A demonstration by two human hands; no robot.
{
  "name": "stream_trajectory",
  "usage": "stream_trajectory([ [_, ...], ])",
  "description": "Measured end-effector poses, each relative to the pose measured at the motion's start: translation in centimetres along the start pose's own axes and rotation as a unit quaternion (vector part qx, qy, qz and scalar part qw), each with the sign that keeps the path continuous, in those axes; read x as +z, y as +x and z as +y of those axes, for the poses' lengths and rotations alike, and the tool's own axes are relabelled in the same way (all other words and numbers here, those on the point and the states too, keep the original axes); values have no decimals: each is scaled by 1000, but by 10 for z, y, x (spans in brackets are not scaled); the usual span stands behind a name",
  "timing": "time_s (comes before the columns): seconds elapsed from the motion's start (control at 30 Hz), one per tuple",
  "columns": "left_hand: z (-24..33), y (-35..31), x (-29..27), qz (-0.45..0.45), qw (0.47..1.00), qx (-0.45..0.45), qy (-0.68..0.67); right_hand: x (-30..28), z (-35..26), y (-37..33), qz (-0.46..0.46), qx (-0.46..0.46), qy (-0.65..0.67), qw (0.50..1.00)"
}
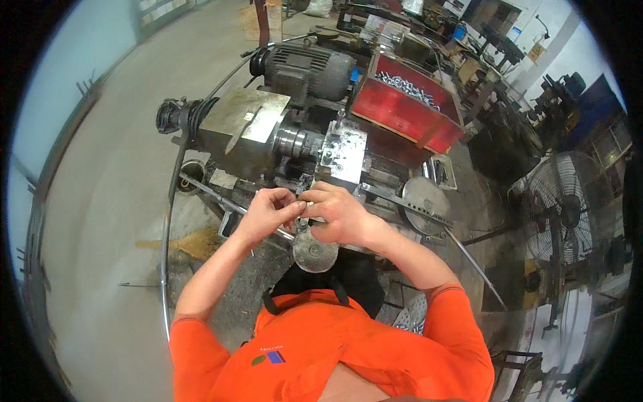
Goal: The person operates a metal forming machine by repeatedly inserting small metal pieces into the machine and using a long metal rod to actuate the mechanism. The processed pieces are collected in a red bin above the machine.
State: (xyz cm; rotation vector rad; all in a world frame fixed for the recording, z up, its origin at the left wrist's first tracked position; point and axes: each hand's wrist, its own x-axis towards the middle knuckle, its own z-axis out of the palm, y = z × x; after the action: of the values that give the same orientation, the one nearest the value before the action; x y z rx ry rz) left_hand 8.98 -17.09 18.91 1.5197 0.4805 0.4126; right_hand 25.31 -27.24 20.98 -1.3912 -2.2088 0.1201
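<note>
My left hand [273,213] and my right hand [336,213] meet in front of a small lathe. Both are closed, thumbs and fingers pinched together and nearly touching. Whatever lies between the fingertips is too small and too hidden to name. Just beyond my hands is the lathe's chuck [295,143], with the metal tool block [345,153] to its right. A round metal handwheel [315,250] sits right below my hands.
Behind the tool block stands a red bin [396,107] with many small shiny metal parts [408,88]. An electric motor [308,70] is at the back, near the headstock cover [244,114]. A large round fan [559,208] stands at right; a straw broom [184,244] lies at left.
</note>
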Motion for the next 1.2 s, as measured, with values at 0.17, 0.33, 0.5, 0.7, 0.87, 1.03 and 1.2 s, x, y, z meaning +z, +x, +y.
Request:
stream_trajectory([
  [0.17,-1,-5,-15,-14,1000,-26,3,9,2,14,-6,-33,-7,999],
  [0.33,18,-17,-44,-8,978,-5,211,-5,27,19,11,26,-64,998],
  [0.5,5,-66,-130,251,933,0,259,4,106,59,-73,225,-236,942],
  [0.7,-37,-176,-187,317,756,-138,556,40,145,72,-49,304,-172,936],
  [0.87,-81,-211,-166,339,826,-229,387,49,154,78,-72,280,-207,935],
  [1.03,-111,-200,-176,345,783,-258,449,39,147,85,-111,264,-147,947],
  [1.2,-104,-199,-178,315,692,-275,588,29,126,76,-67,247,-154,954],
])
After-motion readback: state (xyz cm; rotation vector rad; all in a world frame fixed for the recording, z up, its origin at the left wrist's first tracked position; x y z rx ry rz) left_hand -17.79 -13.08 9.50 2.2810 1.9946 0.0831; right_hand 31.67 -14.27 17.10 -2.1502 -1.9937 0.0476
